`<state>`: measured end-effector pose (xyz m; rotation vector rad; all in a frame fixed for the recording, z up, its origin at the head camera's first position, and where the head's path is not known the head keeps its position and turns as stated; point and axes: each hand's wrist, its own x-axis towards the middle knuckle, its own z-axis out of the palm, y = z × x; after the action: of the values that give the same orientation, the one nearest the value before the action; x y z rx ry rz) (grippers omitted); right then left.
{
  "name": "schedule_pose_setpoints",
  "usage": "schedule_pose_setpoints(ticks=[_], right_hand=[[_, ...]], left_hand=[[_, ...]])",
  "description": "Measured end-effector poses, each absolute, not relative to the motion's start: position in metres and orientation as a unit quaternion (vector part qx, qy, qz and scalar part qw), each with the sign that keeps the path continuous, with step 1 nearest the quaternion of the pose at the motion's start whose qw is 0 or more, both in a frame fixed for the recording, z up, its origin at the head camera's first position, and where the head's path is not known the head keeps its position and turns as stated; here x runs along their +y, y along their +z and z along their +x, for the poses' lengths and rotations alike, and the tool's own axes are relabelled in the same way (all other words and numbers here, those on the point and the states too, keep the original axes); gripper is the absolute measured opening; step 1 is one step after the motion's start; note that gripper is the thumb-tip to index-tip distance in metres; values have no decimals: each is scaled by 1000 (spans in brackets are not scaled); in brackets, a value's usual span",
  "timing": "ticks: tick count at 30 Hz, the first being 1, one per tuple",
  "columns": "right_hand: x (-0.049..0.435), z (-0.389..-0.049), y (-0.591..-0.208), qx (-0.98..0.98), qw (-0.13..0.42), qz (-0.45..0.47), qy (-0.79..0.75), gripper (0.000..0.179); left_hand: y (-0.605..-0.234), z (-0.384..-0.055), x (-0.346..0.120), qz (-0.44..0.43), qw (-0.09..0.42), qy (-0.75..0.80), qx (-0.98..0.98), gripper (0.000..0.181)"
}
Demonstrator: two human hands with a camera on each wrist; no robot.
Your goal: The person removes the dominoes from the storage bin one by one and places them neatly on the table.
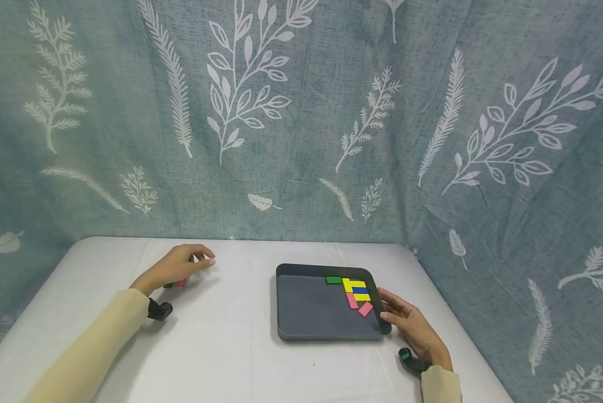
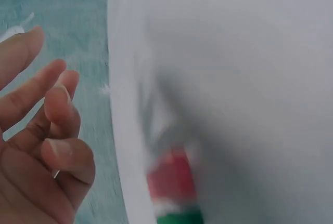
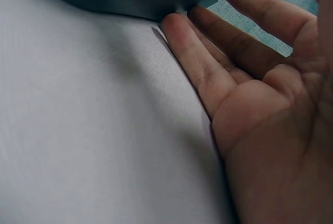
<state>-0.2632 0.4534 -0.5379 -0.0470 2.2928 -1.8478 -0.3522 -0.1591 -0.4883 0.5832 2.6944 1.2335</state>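
My left hand (image 1: pixel 180 266) hovers above the left side of the table, its fingers loosely bent and nothing in them. Below it, a pink block (image 2: pixel 171 177) and a green block (image 2: pixel 179 218) lie on the cloth, blurred in the left wrist view and partly covered by the hand in the head view. My right hand (image 1: pixel 414 327) holds the right wall of a dark grey tray (image 1: pixel 311 337), thumb at the rim and fingertips against the outside. Inside the tray, yellow blocks (image 1: pixel 361 298), a blue block (image 1: pixel 360 290) and a pink block (image 1: pixel 352 300) sit close together.
A green block (image 1: pixel 333 280) lies along the tray's back wall, and a second pink block rests tilted near its right wall. White cloth (image 1: pixel 241 358) covers the table. A patterned teal curtain (image 1: pixel 301 184) hangs behind and to the sides.
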Motion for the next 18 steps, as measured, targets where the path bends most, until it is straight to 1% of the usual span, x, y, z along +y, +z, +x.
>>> schedule_pose_setpoints(ticks=[11,15,18], right_hand=[[454,-262,-536,775,91,-20,-624,74],[454,-264,-538,776,93,-17,-623,75],[453,-265,-539,775,94,-16,-624,75]], left_hand=[[-478,-360,-76,256,54,449,855,22],[-477,-361,-47,277,65,461,840,20],[-476,-361,-28,293,75,472,828,23]])
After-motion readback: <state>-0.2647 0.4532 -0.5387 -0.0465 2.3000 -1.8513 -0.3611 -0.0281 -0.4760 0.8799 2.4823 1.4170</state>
